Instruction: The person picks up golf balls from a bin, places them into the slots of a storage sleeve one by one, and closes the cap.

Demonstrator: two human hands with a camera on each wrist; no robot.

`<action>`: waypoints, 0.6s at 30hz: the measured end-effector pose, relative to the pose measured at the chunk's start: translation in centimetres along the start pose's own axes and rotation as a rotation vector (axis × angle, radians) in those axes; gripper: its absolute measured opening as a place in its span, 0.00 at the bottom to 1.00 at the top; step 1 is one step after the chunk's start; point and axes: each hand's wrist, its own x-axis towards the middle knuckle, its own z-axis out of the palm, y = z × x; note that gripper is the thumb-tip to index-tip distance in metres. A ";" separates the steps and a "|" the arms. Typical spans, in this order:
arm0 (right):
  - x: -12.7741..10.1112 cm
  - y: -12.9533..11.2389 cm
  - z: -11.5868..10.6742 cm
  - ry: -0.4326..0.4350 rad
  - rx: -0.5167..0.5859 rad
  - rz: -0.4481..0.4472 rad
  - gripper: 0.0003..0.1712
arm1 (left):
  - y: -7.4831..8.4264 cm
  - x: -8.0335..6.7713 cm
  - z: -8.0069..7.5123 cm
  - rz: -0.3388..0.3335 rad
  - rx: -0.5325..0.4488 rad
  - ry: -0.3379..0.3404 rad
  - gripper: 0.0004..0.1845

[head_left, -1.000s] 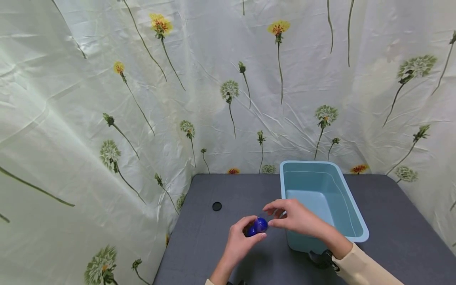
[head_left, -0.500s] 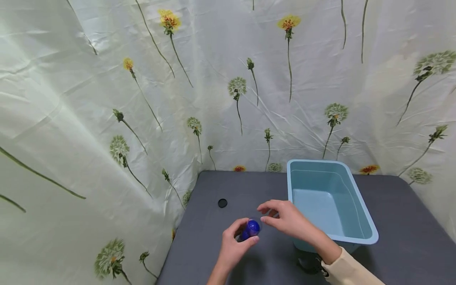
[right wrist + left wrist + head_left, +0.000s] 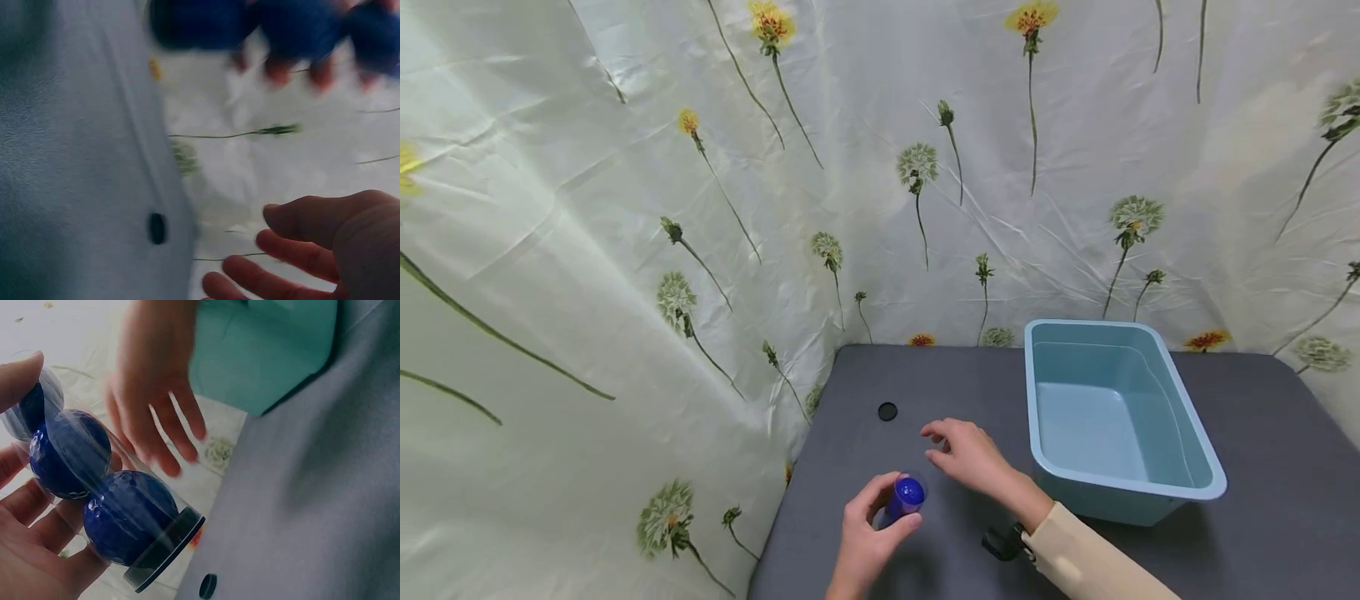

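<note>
My left hand (image 3: pixel 867 523) grips a clear plastic tube (image 3: pixel 164 553) above the table. Stacked inside it are three dimpled blue golf balls (image 3: pixel 131 515), and a black cap (image 3: pixel 169 550) closes its lower end. The head view looks onto the tube's upper end, where the top ball shows. To the right of the tube, my right hand (image 3: pixel 973 457) hovers apart from it, its fingers loosely bent and holding nothing. A small round black lid (image 3: pixel 887 412) lies on the table beyond both hands.
A light blue plastic tub (image 3: pixel 1123 485) stands on the dark grey table (image 3: pixel 955 375), to the right of my right hand. Behind and left of the table hangs a pale curtain (image 3: pixel 850 183) printed with dandelions.
My right hand has moved left, away from the tub. The left hand has lowered slightly and turned the tube more upright. The head view has shifted, so the tub and lid appear farther right.
</note>
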 end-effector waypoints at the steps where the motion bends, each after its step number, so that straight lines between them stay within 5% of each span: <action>1: 0.8 0.3 0.8 -0.001 -0.014 0.009 0.16 | 0.2 -0.2 -0.3 -0.003 -0.002 0.004 0.24; 10: 7.9 2.7 7.4 -0.089 -0.076 0.046 0.22 | 1.0 -1.2 -2.1 -0.016 0.025 0.021 0.23; 18: 11.7 4.0 10.4 -0.045 -0.113 0.074 0.31 | 1.3 -2.8 -3.3 -0.026 0.021 0.019 0.22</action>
